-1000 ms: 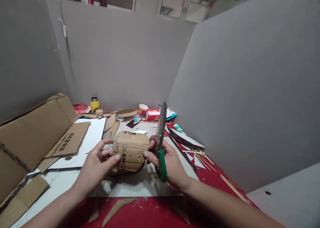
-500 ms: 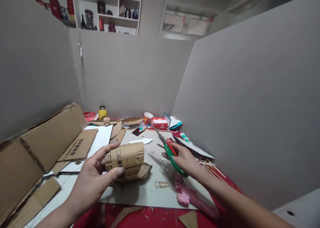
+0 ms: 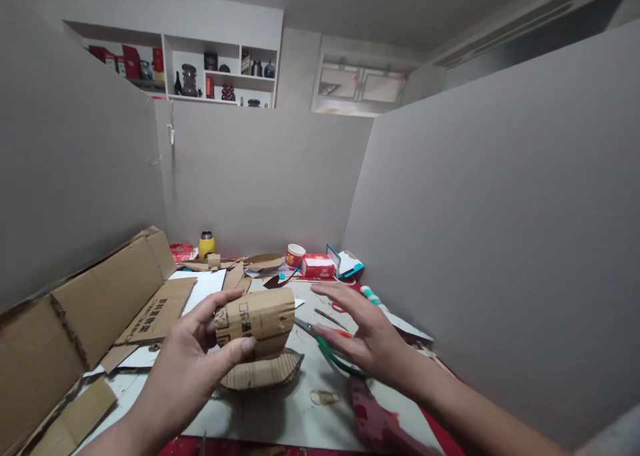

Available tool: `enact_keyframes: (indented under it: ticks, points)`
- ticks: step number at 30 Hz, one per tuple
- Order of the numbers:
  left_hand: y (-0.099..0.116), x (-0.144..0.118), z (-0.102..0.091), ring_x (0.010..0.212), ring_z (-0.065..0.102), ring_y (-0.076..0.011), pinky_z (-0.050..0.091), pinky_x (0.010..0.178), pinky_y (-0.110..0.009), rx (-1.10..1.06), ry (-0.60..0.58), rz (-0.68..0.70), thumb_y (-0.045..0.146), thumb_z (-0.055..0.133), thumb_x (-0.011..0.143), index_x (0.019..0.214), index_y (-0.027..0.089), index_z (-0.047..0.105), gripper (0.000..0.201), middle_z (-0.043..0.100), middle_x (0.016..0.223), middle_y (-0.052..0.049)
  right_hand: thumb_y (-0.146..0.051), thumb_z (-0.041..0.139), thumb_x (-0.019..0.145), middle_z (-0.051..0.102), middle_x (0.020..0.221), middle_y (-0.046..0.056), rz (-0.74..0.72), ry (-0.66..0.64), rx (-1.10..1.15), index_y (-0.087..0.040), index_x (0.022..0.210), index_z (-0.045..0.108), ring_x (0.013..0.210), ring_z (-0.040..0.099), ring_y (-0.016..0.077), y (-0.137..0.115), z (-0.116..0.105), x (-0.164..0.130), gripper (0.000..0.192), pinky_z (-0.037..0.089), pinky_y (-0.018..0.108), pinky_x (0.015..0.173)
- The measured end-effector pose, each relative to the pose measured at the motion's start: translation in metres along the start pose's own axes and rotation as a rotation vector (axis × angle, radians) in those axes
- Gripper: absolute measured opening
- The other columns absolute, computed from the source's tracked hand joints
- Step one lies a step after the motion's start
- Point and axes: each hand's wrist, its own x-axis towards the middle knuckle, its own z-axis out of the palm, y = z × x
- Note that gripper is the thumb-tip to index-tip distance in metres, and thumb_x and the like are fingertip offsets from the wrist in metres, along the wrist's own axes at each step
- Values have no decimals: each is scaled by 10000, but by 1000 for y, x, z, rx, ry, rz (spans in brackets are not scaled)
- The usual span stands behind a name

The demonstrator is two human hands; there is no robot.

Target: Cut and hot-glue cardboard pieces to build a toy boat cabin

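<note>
- Our left hand (image 3: 197, 349) holds the curled cardboard (image 3: 270, 317).
- Our right hand (image 3: 375, 329) is spread wide near the scissors (image 3: 331, 357).
- We judge: cardboard mid-handling; next move calls for steady support.

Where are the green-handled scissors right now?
In the head view, the scissors are just right of centre, partly hidden by the right hand, right of the cardboard roll and beyond the pink tool.

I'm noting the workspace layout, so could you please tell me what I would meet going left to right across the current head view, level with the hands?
Creased cardboard, flat printed cardboard, left hand, curved cardboard piece, green-handled scissors, right hand.
</note>
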Motion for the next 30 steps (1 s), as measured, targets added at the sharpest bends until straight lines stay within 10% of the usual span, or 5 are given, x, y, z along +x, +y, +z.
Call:
enact_keyframes:
  ticks: [5, 17, 30]
  points:
    - [6, 1, 12, 1033, 678, -257, 569, 857, -324, 42, -18, 61, 332, 718, 787, 1299, 244, 547, 547, 673, 1235, -75, -379, 696, 846, 401, 1426, 165, -427, 35, 172, -224, 1408, 409, 1309, 426, 260, -51, -8, 27, 650, 421, 412, 1046]
    - [-15, 0, 12, 881, 726, -200, 584, 757, -250, 366, 105, 341, 334, 694, 816, 1142, 297, 651, 331, 750, 1053, -3, -301, 714, 828, 595, 1180, 139, -389, 88, 393, -216, 1367, 467, 1085, 583, 226, -46, 15, 30, 599, 516, 396, 898]
    - [-13, 12, 5, 653, 714, -155, 565, 573, -185, 273, -16, 205, 359, 681, 815, 1041, 255, 675, 249, 759, 795, 16, -324, 607, 883, 674, 968, 122, -390, 26, 259, -139, 1185, 533, 873, 629, 215, -43, 29, 33, 362, 530, 332, 722]
